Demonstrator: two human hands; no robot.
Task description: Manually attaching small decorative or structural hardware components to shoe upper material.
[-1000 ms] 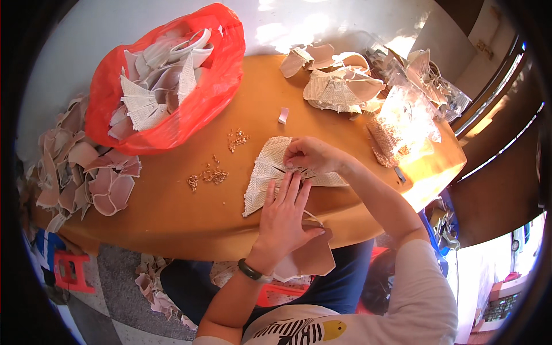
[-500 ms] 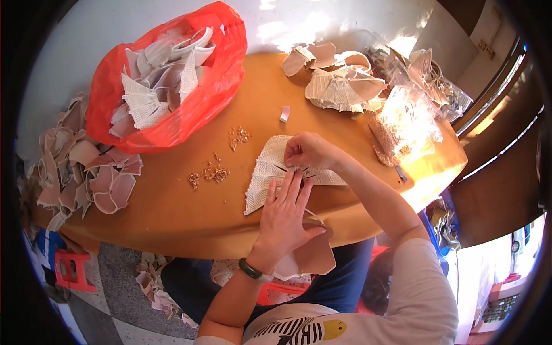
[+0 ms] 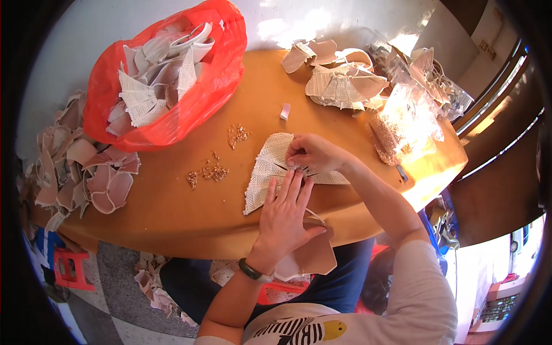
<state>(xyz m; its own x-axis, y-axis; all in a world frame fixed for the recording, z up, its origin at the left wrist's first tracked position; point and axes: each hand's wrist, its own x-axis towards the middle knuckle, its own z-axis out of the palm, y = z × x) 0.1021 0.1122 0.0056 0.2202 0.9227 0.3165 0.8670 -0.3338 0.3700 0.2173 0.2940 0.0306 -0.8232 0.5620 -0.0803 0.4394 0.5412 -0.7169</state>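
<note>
A cream woven-pattern shoe upper (image 3: 263,172) is spread on the orange-covered table, with dark slits between its strips. My left hand (image 3: 284,215) lies flat across its near middle, fingers stretched out and fingertips pressing the material. Just beyond those fingertips, my right hand (image 3: 310,154) is closed in a pinch at the upper's centre; whatever sits between thumb and finger is too small to make out. A pink lining part (image 3: 307,259) of the upper hangs over the table's front edge below my left palm. Small gold beads (image 3: 214,171) lie in loose clusters to the left.
A red plastic bag (image 3: 201,112) full of uppers stands back left, beside a heap of pink pieces (image 3: 109,187). More uppers (image 3: 345,86) are piled at the back. A clear bag of beads (image 3: 397,135) sits right, near a small dark tool (image 3: 401,172). A red stool (image 3: 72,269) stands below.
Both hands keep nearly the same place on the upper. My right hand's pinch has shifted only very slightly.
</note>
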